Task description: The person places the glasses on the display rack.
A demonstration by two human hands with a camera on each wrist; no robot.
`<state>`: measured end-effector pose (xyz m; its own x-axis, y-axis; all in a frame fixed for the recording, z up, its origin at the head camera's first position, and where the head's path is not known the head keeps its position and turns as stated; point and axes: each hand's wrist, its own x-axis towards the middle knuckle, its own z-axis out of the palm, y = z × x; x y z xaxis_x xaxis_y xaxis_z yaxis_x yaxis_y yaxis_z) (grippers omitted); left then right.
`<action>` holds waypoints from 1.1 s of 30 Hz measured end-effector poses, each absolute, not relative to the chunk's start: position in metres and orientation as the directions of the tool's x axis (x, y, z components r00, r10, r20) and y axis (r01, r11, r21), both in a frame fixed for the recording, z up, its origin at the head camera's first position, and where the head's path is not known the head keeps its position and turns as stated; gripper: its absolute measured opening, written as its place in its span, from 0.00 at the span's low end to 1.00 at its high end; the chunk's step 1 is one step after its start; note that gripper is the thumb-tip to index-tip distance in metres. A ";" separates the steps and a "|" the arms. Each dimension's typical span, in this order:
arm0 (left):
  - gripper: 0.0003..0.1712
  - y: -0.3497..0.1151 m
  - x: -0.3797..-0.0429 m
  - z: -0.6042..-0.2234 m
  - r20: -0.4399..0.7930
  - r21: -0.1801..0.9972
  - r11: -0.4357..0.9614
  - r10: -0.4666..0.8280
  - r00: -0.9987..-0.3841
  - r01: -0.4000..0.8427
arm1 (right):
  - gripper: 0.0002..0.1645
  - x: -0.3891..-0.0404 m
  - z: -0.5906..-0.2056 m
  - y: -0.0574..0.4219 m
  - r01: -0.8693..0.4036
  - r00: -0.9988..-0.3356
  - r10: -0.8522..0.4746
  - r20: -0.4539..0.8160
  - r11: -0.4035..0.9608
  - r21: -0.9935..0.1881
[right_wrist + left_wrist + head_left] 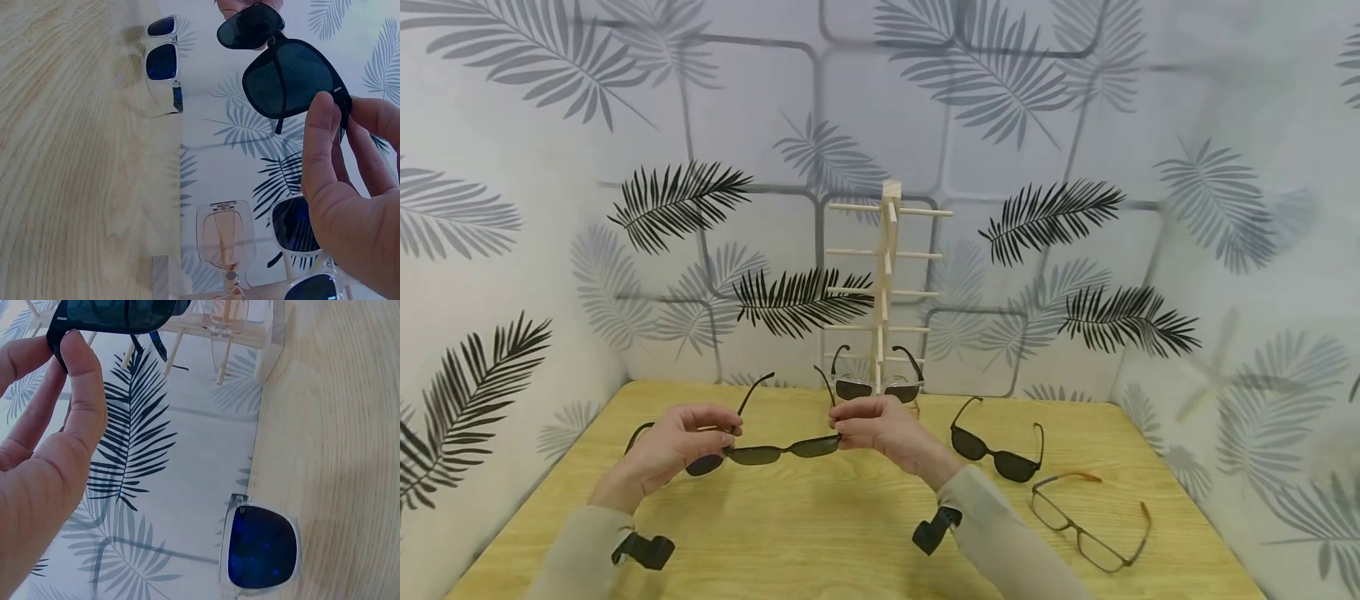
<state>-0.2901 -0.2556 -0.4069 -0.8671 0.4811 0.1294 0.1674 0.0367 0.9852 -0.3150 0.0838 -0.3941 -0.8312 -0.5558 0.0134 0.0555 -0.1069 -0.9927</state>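
Observation:
A pair of black sunglasses [814, 447] is raised over the table, its dark lenses toward me and its temples spread out toward the back. My left hand [673, 446] pinches the left hinge corner between thumb and fingers. At the opposite corner my right hand [887, 429] grips the frame the same way. Clear-framed sunglasses with blue lenses [262, 547] lie on the table behind the left hand, partly hidden by it in the head view. Beyond the right hand stands a wooden display rack [882, 308], with clear-framed dark sunglasses [853, 389] on its lower part.
Black sunglasses [992, 454] lie on the right of the wooden table [805, 533]. Nearer to me are thin-framed eyeglasses [1078, 533] with orange temple tips. Clear pinkish glasses [222, 237] sit low on the rack. Leaf-patterned walls [760, 100] enclose the table.

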 end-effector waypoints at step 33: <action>0.13 -0.189 -0.301 -0.375 0.220 0.974 -0.138 0.382 -0.898 0.180 | 0.23 -0.310 -0.347 0.139 -0.068 -0.882 -0.462 0.093 -0.070 -0.995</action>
